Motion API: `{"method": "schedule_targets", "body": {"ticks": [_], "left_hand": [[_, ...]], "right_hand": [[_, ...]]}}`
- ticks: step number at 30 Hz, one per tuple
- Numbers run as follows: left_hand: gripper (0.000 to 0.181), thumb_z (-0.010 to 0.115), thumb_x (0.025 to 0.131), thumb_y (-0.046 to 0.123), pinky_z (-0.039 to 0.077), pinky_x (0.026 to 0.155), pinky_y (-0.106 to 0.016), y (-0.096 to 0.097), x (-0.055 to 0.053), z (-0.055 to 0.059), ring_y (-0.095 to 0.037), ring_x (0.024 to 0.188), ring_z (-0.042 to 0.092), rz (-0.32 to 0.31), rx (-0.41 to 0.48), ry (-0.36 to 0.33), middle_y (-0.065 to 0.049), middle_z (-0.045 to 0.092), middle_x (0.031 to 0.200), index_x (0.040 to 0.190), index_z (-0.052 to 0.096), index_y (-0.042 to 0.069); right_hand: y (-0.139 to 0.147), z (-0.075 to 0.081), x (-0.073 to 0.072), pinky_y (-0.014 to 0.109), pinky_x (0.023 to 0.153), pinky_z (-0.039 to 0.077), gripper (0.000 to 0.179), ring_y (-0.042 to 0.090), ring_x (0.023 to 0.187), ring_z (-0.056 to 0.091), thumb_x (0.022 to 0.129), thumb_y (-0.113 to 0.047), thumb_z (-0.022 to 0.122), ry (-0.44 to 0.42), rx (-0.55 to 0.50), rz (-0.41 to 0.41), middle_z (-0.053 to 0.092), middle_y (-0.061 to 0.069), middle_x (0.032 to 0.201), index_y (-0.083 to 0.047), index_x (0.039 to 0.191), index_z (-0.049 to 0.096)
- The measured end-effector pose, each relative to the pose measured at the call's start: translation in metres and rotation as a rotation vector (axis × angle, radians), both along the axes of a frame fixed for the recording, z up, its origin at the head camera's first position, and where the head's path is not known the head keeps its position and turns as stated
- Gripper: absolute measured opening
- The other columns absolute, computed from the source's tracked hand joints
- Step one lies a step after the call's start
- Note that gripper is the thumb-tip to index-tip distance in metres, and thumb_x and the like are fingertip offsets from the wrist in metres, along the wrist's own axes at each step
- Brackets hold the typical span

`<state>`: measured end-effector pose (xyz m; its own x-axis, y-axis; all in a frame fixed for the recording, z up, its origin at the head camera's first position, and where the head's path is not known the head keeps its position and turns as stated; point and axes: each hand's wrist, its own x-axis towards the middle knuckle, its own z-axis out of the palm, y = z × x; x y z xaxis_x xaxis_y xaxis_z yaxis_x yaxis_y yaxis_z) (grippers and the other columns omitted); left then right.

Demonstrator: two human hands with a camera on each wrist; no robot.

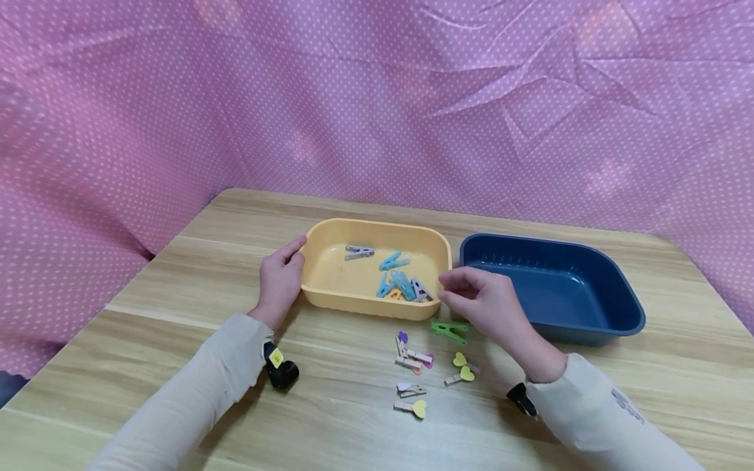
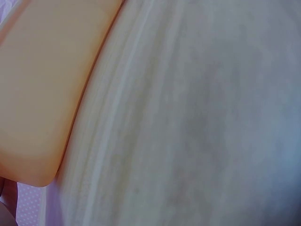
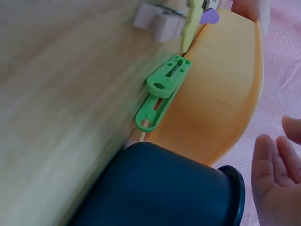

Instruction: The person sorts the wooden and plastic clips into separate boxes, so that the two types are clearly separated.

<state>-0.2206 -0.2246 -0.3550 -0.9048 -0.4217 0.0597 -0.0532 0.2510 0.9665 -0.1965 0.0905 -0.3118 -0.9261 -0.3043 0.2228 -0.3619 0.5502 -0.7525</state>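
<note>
My left hand (image 1: 280,281) rests against the left end of a yellow plastic basin (image 1: 347,302), its fingers and thumb lying at the rim. Several plastic clothespins (image 1: 403,286), blue, grey and orange, lie inside the basin. At the basin's right end hovers my right hand (image 1: 485,302), thumb and fingers apart with nothing between them. In the right wrist view, that hand (image 3: 277,174) stands away from the basin wall (image 3: 216,84). A green clothespin (image 1: 449,331) lies on the table below it, close to the basin.
A dark blue basin (image 1: 589,332) stands right of the yellow one. Several small wooden pegs with coloured hearts (image 1: 419,409) are scattered on the wooden table (image 1: 330,405) in front. A pink dotted cloth (image 1: 377,118) hangs behind the table.
</note>
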Motion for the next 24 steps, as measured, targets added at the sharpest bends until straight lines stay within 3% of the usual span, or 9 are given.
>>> {"method": "schedule_targets", "body": {"ticks": [7, 24], "left_hand": [[0.038, 0.044, 0.093, 0.010, 0.044, 0.097, -0.026, 0.000, -0.001, 0.000, -0.010, 0.121, 0.047, -0.001, 0.003, 0.002, -0.003, 0.050, 0.136, 0.129, 0.055, 0.011], [0.038, 0.044, 0.093, 0.010, 0.041, 0.099, -0.025, -0.001, -0.002, -0.002, -0.010, 0.125, 0.043, 0.001, 0.010, -0.016, -0.001, 0.048, 0.138, 0.130, 0.054, 0.012]], "right_hand": [[0.005, -0.001, 0.007, 0.019, 0.062, 0.052, 0.013, 0.013, 0.072, 0.059, 0.081, -0.008, 0.070, -0.004, 0.043, 0.011, 0.069, 0.004, 0.085, -0.007, 0.093, 0.070], [0.010, -0.006, 0.017, 0.019, 0.065, 0.052, 0.013, 0.010, 0.072, 0.057, 0.078, -0.007, 0.072, -0.001, 0.167, 0.159, 0.067, -0.001, 0.081, -0.006, 0.091, 0.071]]}}
